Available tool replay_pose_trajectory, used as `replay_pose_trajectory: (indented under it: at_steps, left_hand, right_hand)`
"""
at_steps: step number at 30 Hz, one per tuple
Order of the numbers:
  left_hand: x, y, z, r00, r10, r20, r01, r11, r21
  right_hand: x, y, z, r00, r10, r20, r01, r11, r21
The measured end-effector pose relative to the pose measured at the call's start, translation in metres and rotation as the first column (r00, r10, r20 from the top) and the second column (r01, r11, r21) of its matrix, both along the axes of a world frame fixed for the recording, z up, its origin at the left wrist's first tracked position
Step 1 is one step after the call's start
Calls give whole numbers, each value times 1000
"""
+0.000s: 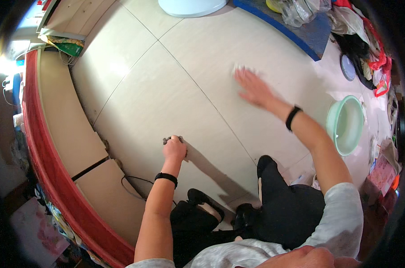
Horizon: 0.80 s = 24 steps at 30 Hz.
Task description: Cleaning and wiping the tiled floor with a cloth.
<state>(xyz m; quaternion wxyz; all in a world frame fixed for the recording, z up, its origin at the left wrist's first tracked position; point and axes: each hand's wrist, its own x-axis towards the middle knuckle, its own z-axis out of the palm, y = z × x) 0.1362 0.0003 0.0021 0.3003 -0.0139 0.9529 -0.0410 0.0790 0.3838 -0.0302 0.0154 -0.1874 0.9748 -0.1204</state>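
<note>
My left hand [175,148] is closed around a crumpled dark grey cloth [169,140], low over the pale tiled floor [195,117]. Farther forward and to the right, my right hand [254,87] reaches out palm down, blurred by motion. A whitish thing [244,68], perhaps a cloth or wipe, shows at its fingertips against the floor; whether the fingers grip it or press on it is unclear. Black bands circle both wrists.
A light green plastic basin [345,125] stands at right. Ahead are a blue mat or board [289,30] with plastic bags and a pale blue round base [192,6]. Bags lie heaped at upper right. Beige cabinet panels [68,110] line the left, beside a black cable [135,177].
</note>
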Motion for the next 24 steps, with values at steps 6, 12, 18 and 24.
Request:
replay_pose_trajectory:
  at_steps: [6, 12, 18, 24]
  left_hand:
    - [1, 8, -3, 997, 46, 65, -45, 999, -18]
    - [6, -4, 3, 997, 82, 12, -82, 997, -5]
    - [5, -7, -4, 991, 113, -70, -104, 988, 117]
    - [2, -13, 1, 994, 70, -85, -66, 996, 53]
  right_hand:
    - [-114, 114, -18, 797, -597, -92, 604, 792, 91]
    - [-5, 149, -35, 637, -763, -109, 766, 610, 203]
    - [180, 91, -19, 796, -602, -63, 595, 759, 265]
    - [157, -55, 14, 922, 305, 237, -260, 944, -203]
